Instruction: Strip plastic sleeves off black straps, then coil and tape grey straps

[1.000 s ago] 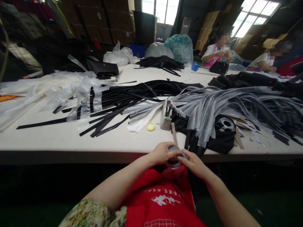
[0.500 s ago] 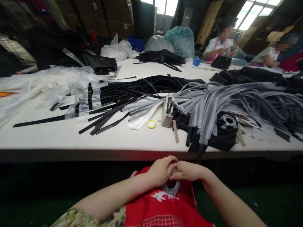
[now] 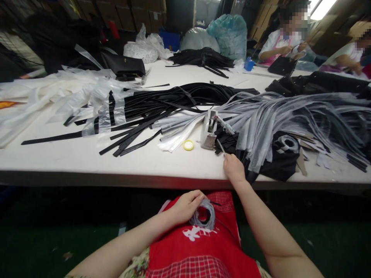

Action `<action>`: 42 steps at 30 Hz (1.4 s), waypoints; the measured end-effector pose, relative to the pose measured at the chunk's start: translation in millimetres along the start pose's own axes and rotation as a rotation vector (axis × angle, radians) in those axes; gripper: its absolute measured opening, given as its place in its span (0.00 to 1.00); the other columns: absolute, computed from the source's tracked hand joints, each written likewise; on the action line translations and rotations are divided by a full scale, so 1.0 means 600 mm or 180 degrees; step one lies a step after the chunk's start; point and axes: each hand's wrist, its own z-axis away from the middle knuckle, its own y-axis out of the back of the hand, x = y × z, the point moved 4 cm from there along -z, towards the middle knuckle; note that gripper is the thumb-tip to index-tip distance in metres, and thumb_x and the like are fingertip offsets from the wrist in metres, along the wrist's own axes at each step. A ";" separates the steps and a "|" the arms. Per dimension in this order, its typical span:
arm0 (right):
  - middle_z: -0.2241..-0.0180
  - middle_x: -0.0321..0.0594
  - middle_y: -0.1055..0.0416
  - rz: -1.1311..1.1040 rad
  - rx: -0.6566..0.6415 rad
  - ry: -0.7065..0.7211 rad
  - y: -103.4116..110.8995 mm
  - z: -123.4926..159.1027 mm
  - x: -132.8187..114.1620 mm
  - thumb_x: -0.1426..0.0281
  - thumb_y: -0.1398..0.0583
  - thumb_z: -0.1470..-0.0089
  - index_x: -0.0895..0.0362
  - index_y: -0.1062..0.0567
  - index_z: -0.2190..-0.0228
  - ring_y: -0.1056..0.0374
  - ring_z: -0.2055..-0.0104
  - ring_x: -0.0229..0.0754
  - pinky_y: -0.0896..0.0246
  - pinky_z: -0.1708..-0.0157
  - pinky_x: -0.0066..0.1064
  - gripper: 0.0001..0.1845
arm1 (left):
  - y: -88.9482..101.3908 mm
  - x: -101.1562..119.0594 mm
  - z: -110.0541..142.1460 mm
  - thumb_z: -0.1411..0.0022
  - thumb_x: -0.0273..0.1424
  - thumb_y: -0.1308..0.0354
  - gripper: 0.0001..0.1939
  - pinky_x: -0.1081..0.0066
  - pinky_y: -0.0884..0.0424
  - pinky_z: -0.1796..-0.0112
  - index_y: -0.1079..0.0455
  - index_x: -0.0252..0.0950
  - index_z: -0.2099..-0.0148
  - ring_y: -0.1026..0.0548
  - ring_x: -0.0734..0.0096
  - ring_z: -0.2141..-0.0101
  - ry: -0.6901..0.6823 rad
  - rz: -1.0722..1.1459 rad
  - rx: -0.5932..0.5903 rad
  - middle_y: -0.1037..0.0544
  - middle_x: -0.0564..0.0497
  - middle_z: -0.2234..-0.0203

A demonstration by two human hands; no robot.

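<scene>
My left hand (image 3: 187,206) rests on my red apron (image 3: 203,247) below the table edge, its fingers closed on a coiled grey-wrapped strap (image 3: 204,217). My right hand (image 3: 233,168) is up at the table's near edge, pinching the end of a strip of clear tape (image 3: 222,148) that runs to the white tape dispenser (image 3: 209,131). A small yellow tape ring (image 3: 188,145) lies just left of the dispenser. Loose black straps (image 3: 139,133) fan out to the left, and a heap of straps in grey sleeves (image 3: 278,116) lies to the right.
Crumpled clear plastic (image 3: 58,100) covers the white table's (image 3: 72,162) left side. A black handbag (image 3: 123,67), bundles of black straps (image 3: 203,58) and filled bags (image 3: 228,36) stand at the back. Two other people (image 3: 282,44) work at the far right.
My right hand has left the coil and reached up to the tape at the dispenser. My left hand alone keeps the coil on my lap. The view has tilted down a little.
</scene>
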 end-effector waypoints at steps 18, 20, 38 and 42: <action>0.77 0.41 0.25 0.0231 -0.1724 0.1237 0.163 0.226 -0.078 0.69 0.46 0.43 0.55 0.25 0.77 0.30 0.75 0.43 0.53 0.75 0.32 0.14 | -0.027 0.025 -0.042 0.32 0.51 0.62 0.35 0.69 0.31 0.61 0.21 0.31 0.59 0.24 0.66 0.69 0.0338 0.0329 -0.0560 0.18 0.46 0.68; 0.77 0.42 0.25 0.0197 -0.1713 0.1312 0.161 0.222 -0.093 0.69 0.46 0.44 0.56 0.24 0.76 0.29 0.74 0.43 0.53 0.75 0.32 0.14 | -0.024 0.032 -0.041 0.32 0.50 0.61 0.34 0.69 0.32 0.59 0.21 0.30 0.59 0.23 0.64 0.65 0.0256 -0.0021 -0.0488 0.18 0.45 0.65; 0.71 0.40 0.22 -0.0907 -0.1497 0.0790 0.098 0.194 -0.079 0.64 0.38 0.50 0.55 0.21 0.72 0.27 0.69 0.44 0.42 0.70 0.29 0.08 | -0.028 0.023 -0.038 0.34 0.43 0.56 0.23 0.72 0.36 0.68 0.30 0.34 0.72 0.31 0.68 0.72 0.0001 -0.0361 -0.0352 0.25 0.50 0.75; 0.74 0.35 0.23 -0.2331 -0.1703 0.0226 0.068 0.179 -0.040 0.65 0.34 0.56 0.56 0.21 0.71 0.30 0.74 0.38 0.43 0.76 0.24 0.09 | -0.025 0.030 -0.043 0.36 0.44 0.53 0.21 0.70 0.34 0.63 0.28 0.34 0.69 0.29 0.64 0.67 -0.0281 -0.0298 -0.0488 0.24 0.48 0.71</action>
